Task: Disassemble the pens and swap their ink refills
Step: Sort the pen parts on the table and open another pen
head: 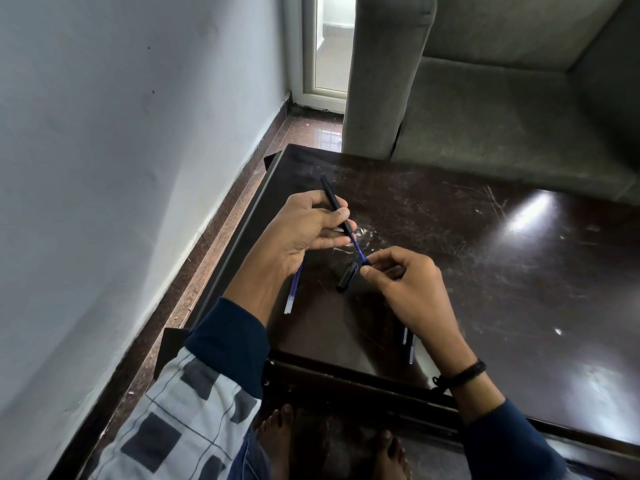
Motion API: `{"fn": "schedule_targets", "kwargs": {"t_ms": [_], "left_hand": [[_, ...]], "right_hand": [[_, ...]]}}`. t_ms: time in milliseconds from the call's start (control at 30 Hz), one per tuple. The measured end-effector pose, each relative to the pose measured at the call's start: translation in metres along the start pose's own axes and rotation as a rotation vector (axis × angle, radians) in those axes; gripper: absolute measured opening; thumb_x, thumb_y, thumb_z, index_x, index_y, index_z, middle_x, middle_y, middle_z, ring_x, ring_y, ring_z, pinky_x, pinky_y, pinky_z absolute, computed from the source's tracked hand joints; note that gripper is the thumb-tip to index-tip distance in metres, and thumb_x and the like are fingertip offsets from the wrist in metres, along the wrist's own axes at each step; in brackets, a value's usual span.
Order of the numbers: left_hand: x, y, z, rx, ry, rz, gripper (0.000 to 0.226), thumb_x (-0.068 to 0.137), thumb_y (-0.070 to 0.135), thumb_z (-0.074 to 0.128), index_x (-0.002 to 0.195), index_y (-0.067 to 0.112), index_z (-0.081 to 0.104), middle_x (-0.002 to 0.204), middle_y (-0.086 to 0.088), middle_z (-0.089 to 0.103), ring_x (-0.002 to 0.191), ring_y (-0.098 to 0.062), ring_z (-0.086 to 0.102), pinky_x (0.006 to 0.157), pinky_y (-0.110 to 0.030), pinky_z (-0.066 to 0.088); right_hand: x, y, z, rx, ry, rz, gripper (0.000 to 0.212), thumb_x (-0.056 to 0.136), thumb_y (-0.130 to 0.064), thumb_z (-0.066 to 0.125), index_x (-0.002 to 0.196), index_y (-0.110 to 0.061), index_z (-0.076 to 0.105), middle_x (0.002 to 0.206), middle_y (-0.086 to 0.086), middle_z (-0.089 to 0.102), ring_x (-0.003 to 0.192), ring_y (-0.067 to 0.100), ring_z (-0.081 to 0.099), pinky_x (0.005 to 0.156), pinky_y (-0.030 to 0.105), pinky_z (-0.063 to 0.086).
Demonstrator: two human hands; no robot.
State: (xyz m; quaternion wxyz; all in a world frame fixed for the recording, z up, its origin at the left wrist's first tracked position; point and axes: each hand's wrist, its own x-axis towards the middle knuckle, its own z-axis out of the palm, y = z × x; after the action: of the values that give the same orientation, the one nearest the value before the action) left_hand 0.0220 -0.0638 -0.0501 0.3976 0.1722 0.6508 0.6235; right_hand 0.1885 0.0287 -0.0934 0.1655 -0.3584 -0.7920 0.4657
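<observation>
Head view, refill step: left hand (304,230) grips black barrel (333,202), right hand (405,289) pinches blue refill (358,251) partly inside it. Next likely needs a straight slide.

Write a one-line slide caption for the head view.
Left hand grips a black pen barrel; right hand pinches the blue refill protruding from it.
</observation>
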Motion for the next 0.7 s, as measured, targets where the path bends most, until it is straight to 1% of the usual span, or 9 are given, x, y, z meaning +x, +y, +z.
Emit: {"fn": "schedule_targets", "kwargs": {"t_ms": [167,300,400,500,600,700], "left_hand": [[0.000,0.000,0.002,0.019,-0.005,0.002,0.011,0.098,0.004,0.065,0.109,0.006,0.067,0.093,-0.016,0.077,0.083,-0.023,0.078,0.067,-0.029,0.063],[0.000,-0.001,0.004,0.005,0.005,0.004,0.009,0.099,0.004,0.065,0.107,0.007,0.066,0.092,-0.016,0.077,0.078,-0.020,0.078,0.066,-0.028,0.063],[0.001,-0.002,0.006,0.005,0.011,0.009,0.008,0.099,0.004,0.065,0.105,0.009,0.067,0.095,-0.016,0.076,0.081,-0.020,0.078,0.066,-0.027,0.062],[0.001,-0.003,0.007,0.029,0.002,0.011,0.008,0.099,0.005,0.065,0.106,0.008,0.067,0.094,-0.015,0.077,0.080,-0.019,0.078,0.067,-0.028,0.063],[0.001,-0.005,0.012,0.061,-0.029,0.003,0.008,0.099,0.005,0.065,0.106,0.009,0.067,0.091,-0.012,0.077,0.076,-0.018,0.078,0.068,-0.030,0.064],[0.001,-0.008,0.015,0.086,-0.049,0.004,0.010,0.099,0.004,0.064,0.109,0.008,0.066,0.094,-0.012,0.077,0.079,-0.016,0.078,0.070,-0.031,0.065]], "right_hand": [[-0.003,-0.003,-0.001,-0.002,0.022,0.012,0.012,0.087,-0.026,0.082,0.082,-0.033,0.074,0.075,-0.011,0.072,0.068,0.000,0.061,0.068,0.023,0.050],[-0.005,-0.006,-0.002,-0.017,0.041,0.026,0.011,0.089,-0.028,0.081,0.085,-0.035,0.073,0.079,-0.011,0.072,0.072,0.001,0.064,0.068,0.020,0.049],[-0.007,-0.007,-0.002,-0.049,0.078,0.028,0.009,0.089,-0.031,0.080,0.087,-0.036,0.072,0.081,-0.014,0.071,0.076,-0.002,0.063,0.067,0.017,0.045],[-0.007,-0.007,-0.001,-0.081,0.115,0.008,0.007,0.090,-0.033,0.079,0.091,-0.036,0.073,0.080,-0.015,0.071,0.076,-0.001,0.064,0.070,0.021,0.049],[-0.008,-0.007,0.001,-0.081,0.142,-0.012,0.006,0.090,-0.033,0.079,0.093,-0.035,0.074,0.078,-0.017,0.070,0.075,-0.002,0.064,0.070,0.021,0.051],[-0.007,-0.006,0.000,-0.083,0.150,-0.018,0.006,0.091,-0.032,0.078,0.096,-0.034,0.075,0.081,-0.017,0.070,0.078,-0.001,0.065,0.072,0.025,0.055]]}}
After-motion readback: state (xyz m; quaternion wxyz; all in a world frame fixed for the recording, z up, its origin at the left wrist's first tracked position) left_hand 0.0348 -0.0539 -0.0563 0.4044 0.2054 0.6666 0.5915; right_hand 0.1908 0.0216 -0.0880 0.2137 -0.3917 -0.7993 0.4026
